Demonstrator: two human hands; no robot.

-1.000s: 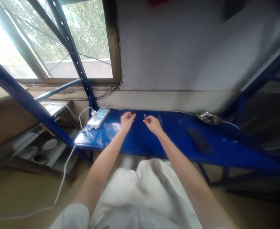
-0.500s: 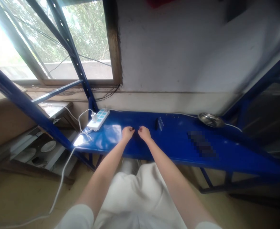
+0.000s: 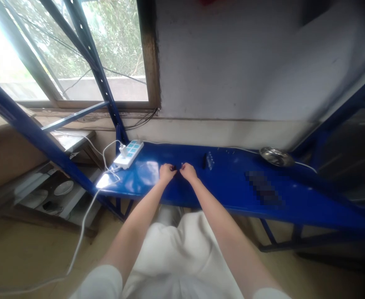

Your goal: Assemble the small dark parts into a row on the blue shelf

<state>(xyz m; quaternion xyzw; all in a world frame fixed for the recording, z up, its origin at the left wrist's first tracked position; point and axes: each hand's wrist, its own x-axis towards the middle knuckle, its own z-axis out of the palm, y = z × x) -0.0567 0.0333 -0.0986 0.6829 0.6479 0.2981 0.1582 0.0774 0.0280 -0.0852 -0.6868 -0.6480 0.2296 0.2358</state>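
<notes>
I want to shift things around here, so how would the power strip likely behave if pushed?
The power strip looks stiff, judging by its straight, boxy case. It would probably slide rather than roll, being flat-sided on a glossy table. The plug in it has a cord attached, which may drag or snag.

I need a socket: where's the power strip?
In the head view, the power strip lies at the table's left end, left of the left hand.
</notes>
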